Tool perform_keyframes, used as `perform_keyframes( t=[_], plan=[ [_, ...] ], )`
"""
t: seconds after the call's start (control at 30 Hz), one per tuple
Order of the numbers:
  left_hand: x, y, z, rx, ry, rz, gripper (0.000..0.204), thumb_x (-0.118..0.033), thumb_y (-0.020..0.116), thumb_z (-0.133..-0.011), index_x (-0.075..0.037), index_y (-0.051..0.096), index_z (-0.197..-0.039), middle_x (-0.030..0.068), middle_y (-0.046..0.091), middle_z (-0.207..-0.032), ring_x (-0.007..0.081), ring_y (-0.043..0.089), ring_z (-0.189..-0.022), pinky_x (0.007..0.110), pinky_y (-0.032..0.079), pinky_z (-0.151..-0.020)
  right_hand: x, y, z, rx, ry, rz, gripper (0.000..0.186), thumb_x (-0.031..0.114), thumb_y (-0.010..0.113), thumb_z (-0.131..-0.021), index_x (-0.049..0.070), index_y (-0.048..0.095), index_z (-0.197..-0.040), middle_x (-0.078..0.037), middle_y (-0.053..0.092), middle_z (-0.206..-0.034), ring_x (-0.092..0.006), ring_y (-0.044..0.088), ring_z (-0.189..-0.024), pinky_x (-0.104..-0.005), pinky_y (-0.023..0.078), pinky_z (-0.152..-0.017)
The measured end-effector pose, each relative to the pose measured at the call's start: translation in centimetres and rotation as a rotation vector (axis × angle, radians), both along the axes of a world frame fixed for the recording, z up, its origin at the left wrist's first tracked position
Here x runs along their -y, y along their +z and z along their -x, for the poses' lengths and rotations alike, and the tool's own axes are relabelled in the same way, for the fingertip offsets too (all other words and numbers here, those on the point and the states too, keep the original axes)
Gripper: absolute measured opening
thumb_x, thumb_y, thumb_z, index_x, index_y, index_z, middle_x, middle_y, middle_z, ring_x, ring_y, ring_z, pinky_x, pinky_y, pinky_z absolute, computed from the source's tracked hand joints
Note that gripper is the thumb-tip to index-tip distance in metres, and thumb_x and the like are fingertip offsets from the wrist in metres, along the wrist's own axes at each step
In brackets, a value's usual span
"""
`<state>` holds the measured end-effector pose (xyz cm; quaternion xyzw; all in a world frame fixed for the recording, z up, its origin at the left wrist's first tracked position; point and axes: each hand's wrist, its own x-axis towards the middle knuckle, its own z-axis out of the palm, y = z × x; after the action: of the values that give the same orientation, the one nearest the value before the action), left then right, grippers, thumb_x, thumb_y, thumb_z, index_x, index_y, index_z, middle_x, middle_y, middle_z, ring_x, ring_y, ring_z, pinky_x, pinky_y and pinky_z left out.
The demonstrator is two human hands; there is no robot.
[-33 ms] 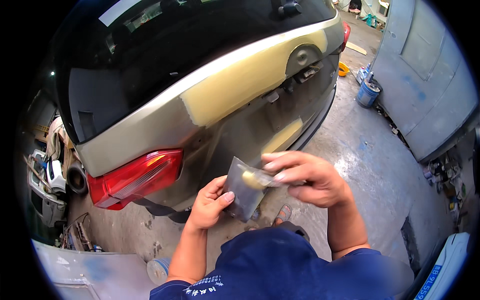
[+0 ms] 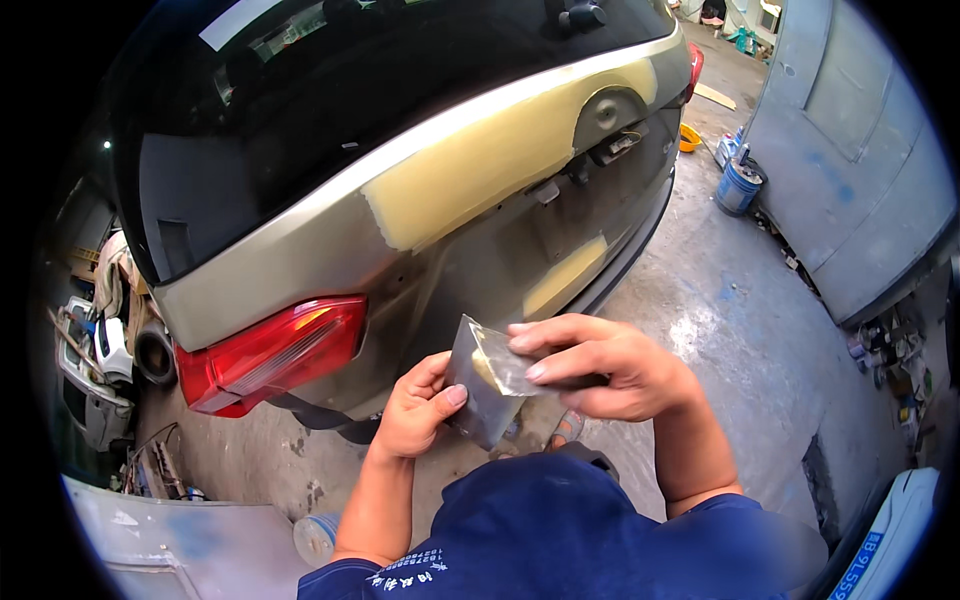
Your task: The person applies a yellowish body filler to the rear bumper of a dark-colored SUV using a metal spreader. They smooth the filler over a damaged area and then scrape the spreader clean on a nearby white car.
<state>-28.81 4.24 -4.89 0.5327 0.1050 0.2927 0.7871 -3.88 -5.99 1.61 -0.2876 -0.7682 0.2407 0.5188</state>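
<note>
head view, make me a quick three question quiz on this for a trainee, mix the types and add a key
1. Which grip holds the dark flat sheet, the person's left or right?
2. True or false: the yellow basin on the floor is to the left of the car in the picture.
3. Fill in the blank: the large patch below the rear window is pale ______.

Key:
1. The left grip.
2. False; it is to the right of the car.
3. Yellow.
</note>
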Motion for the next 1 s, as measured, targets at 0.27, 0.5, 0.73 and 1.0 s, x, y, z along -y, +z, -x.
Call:
perform_keyframes(
  t=[0.27,0.5,0.73,1.0],
  plan=[
    [0.7,0.2,-0.2,0.032,0.052,-0.02,0.04,0.0,0.054,-0.091,0.005,0.046,-0.13,0.0139,0.059,-0.119,0.0173,0.057,-0.109,0.032,0.043,-0.097,-0.9,-0.8,-2.6,0.341,-0.246,0.186,0.045,-0.003,0.061,-0.068,0.01,0.067,-0.111,-0.012,0.057,-0.119,-0.0285,0.058,-0.106,-0.0363,0.049,-0.088],
    [2.6,3.2,-2.6,0.029,0.353,0.043,0.045,0.002,0.053,-0.09,0.003,0.041,-0.134,0.0133,0.058,-0.121,0.018,0.057,-0.11,0.032,0.044,-0.098,0.2,-2.4,-0.1,0.241,-0.783,-0.164,0.042,0.016,0.078,-0.068,0.006,0.065,-0.107,-0.014,0.056,-0.114,-0.034,0.055,-0.105,-0.0426,0.045,-0.09],
    [2.9,3.4,-3.1,-0.071,0.403,-0.163,0.046,0.001,0.052,-0.091,0.004,0.039,-0.136,0.0119,0.057,-0.123,0.0157,0.056,-0.11,0.03,0.042,-0.097,-0.1,-3.7,4.0,0.437,-0.859,-0.222,0.04,0.021,0.077,-0.066,0.014,0.065,-0.104,-0.01,0.055,-0.115,-0.0336,0.052,-0.109,-0.0434,0.042,-0.081],
    [-2.2,4.3,2.0,0.205,0.787,-0.647,0.045,0.004,0.048,-0.092,0.001,0.036,-0.136,0.0172,0.05,-0.13,0.0259,0.051,-0.117,0.043,0.04,-0.103,-3.3,-7.8,4.0,0.206,-1.044,-0.104,0.04,0.018,0.075,-0.065,0.012,0.064,-0.103,-0.007,0.055,-0.116,-0.0315,0.049,-0.111,-0.0436,0.039,-0.086]
  ],
)
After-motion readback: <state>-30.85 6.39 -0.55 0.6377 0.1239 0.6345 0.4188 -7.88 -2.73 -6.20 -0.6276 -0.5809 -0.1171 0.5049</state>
